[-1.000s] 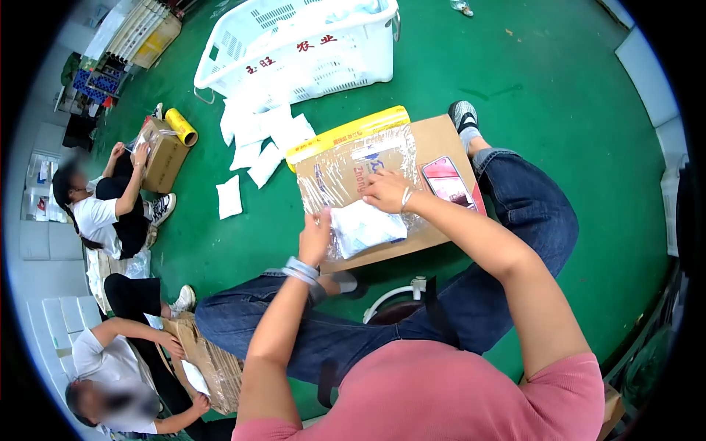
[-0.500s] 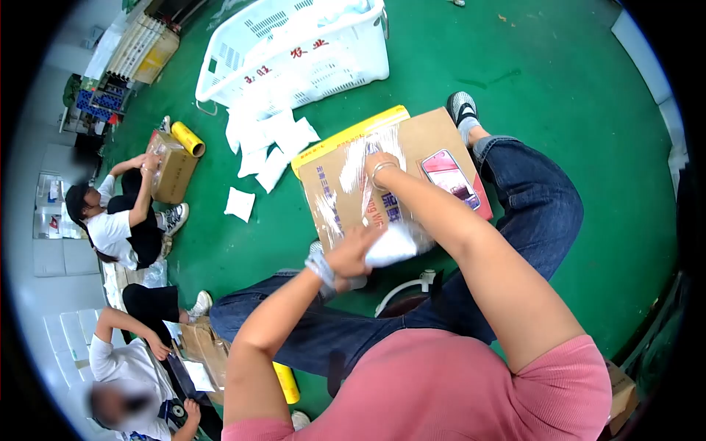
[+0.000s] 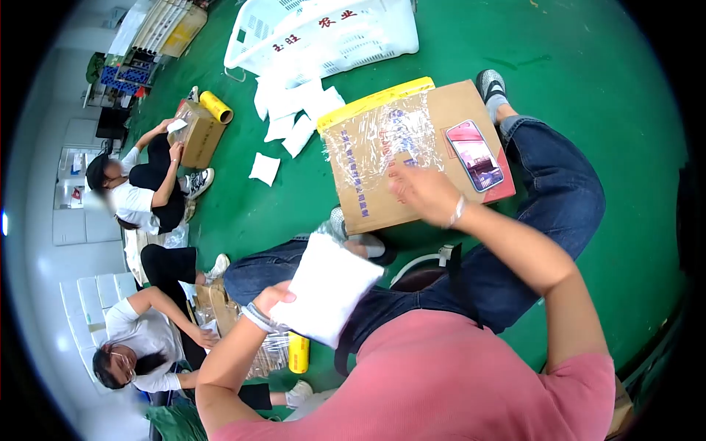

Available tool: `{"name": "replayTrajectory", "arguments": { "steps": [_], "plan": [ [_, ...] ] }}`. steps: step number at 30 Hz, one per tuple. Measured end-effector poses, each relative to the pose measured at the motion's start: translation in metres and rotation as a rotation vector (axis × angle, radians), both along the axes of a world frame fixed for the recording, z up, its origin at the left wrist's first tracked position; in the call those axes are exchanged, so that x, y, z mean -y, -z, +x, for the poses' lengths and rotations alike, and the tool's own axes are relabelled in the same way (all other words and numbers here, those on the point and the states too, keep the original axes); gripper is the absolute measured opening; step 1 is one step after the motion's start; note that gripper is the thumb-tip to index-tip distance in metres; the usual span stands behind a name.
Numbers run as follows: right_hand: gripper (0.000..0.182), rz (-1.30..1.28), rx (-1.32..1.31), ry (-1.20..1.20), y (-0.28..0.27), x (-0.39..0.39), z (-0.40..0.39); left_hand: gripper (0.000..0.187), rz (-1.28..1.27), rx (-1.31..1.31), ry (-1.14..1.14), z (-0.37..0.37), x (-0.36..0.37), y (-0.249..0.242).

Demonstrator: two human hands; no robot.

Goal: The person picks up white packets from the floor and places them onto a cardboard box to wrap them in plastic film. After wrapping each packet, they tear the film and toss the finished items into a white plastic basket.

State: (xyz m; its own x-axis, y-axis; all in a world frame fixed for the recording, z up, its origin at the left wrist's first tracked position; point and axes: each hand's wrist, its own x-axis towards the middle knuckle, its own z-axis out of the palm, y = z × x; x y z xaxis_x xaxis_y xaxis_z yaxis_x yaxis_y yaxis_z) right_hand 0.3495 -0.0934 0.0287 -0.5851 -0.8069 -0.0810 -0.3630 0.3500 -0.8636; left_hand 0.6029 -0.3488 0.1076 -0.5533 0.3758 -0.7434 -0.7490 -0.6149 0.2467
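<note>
My left hand (image 3: pixel 275 298) is closed on the corner of a plump white packet (image 3: pixel 327 289), held over my left thigh. Over the near part of a cardboard box (image 3: pixel 379 210) is my right hand (image 3: pixel 426 192), its fingers bent and slightly blurred; whether they hold anything is unclear. Wrinkled clear film (image 3: pixel 423 121) covers much of the box top, over purple and red print. A yellow roll (image 3: pixel 375 104) lies along the far edge of the box. On its right side rests a phone (image 3: pixel 476 156).
Several white packets (image 3: pixel 299 136) lie on the green floor before a white basket (image 3: pixel 331 37). At the left, one person (image 3: pixel 147 195) handles a small packet at a box (image 3: pixel 202 136); another person (image 3: pixel 151 327) sits nearer, beside a yellow roll (image 3: pixel 298 353).
The white packet has moved from the box's near edge towards my left thigh in my left hand. My right hand has drawn back from the film. The view has shifted.
</note>
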Motion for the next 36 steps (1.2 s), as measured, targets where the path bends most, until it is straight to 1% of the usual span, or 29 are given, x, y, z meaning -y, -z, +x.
{"name": "replayTrajectory", "arguments": {
  "steps": [1,2,4,5,6,7,8,9,10,11,12,13,14,16,18,20,21,22,24,25,26,27,28,30,31,32,34,36],
  "plan": [
    [0.047,-0.094,-0.055,-0.112,-0.034,-0.003,0.019,0.079,-0.161,0.061,-0.003,-0.007,-0.003,0.002],
    [0.057,-0.184,-0.111,-0.215,-0.054,-0.005,0.041,0.079,-0.159,0.055,0.004,-0.020,-0.010,0.003],
    [0.068,-0.166,-0.055,-0.149,-0.055,0.003,0.079,0.081,0.058,-0.112,0.163,-0.054,-0.027,0.005],
    [0.068,-0.162,-0.063,-0.132,-0.043,0.005,0.076,0.081,0.071,-0.168,0.226,-0.066,-0.032,0.008],
    [0.075,-0.254,0.282,-0.167,-0.029,0.007,0.067,0.081,0.075,-0.179,0.243,-0.076,-0.033,0.012],
    [0.083,-0.345,0.627,-0.203,-0.015,0.006,0.059,0.080,0.064,-0.135,0.248,-0.087,-0.034,0.018],
    [0.087,-0.372,0.951,-0.165,-0.011,-0.001,0.051,0.080,0.053,-0.088,0.251,-0.096,-0.037,0.021],
    [0.086,-0.416,1.018,-0.168,-0.009,-0.008,0.049,0.062,-0.080,-0.088,0.299,-0.105,-0.040,0.020],
    [0.086,-0.462,1.082,-0.175,-0.010,-0.013,0.049,0.062,-0.081,-0.103,0.309,-0.117,-0.037,0.019],
    [0.082,-0.478,1.127,-0.106,-0.008,-0.017,0.053,0.050,-0.386,-0.277,0.678,-0.130,-0.031,0.016],
    [0.075,-0.536,1.157,-0.042,-0.005,-0.020,0.056,0.043,-0.704,-0.451,1.036,-0.141,-0.029,0.010],
    [0.072,-0.502,1.259,0.026,-0.006,-0.027,0.054,0.048,-0.991,-0.507,0.907,-0.138,-0.030,-0.001],
    [0.068,-0.459,1.364,0.092,-0.007,-0.035,0.052,0.049,-1.235,-0.108,0.719,-0.138,-0.042,-0.022],
    [0.062,-0.442,1.387,0.187,0.005,-0.043,0.048,0.049,-1.372,-0.204,0.472,-0.106,-0.052,-0.022],
    [0.059,-0.441,1.392,0.193,-0.006,-0.038,0.045,0.052,-1.071,-0.580,0.145,-0.078,-0.084,0.017],
    [0.060,-0.473,1.328,0.179,-0.024,-0.021,0.043,0.054,-0.881,-0.445,-0.408,-0.082,-0.134,0.029],
    [0.059,-0.556,1.364,0.099,-0.019,-0.013,0.044,0.051,-0.632,-0.480,-0.509,-0.084,-0.128,0.034],
    [0.059,-0.549,1.357,0.087,-0.020,-0.003,0.042,0.051,-0.634,-0.485,-0.522,-0.085,-0.123,0.039],
    [0.068,-0.910,1.756,0.010,-0.025,0.023,0.042,0.050,0.131,-0.423,-0.978,-0.088,-0.117,0.046],
    [0.070,-0.994,1.810,0.074,-0.027,0.038,0.041,0.049,0.095,-0.435,-1.020,-0.097,-0.110,0.043],
    [0.072,-1.083,1.865,0.145,-0.030,0.054,0.040,0.052,-0.064,-0.420,-0.994,-0.109,-0.102,0.036],
    [0.063,-1.249,1.937,0.219,-0.034,0.067,0.039,0.053,-0.238,-0.513,-1.014,-0.122,-0.100,0.035],
    [0.063,-1.249,1.941,0.216,-0.024,0.080,0.038,0.056,-0.421,-0.598,-1.029,-0.135,-0.098,0.035],
    [0.062,-0.921,1.447,0.515,0.006,0.125,0.046,0.063,-1.229,-0.710,-1.094,-0.171,-0.096,0.072],
    [0.061,-0.858,1.392,0.491,-0.001,0.123,0.030,0.066,-1.295,-0.778,-1.074,-0.185,-0.100,0.064],
    [0.061,-0.848,1.394,0.481,0.005,0.125,0.016,0.065,-1.396,-0.839,-0.965,-0.193,-0.094,0.076],
    [0.062,-0.889,1.475,0.502,0.020,0.126,-0.011,0.060,-1.368,-0.877,-0.814,-0.214,-0.087,0.087],
    [0.062,-0.793,1.349,0.638,0.020,0.124,-0.051,0.045,-1.560,-0.891,-0.549,-0.228,-0.061,0.114]
  ]
}}
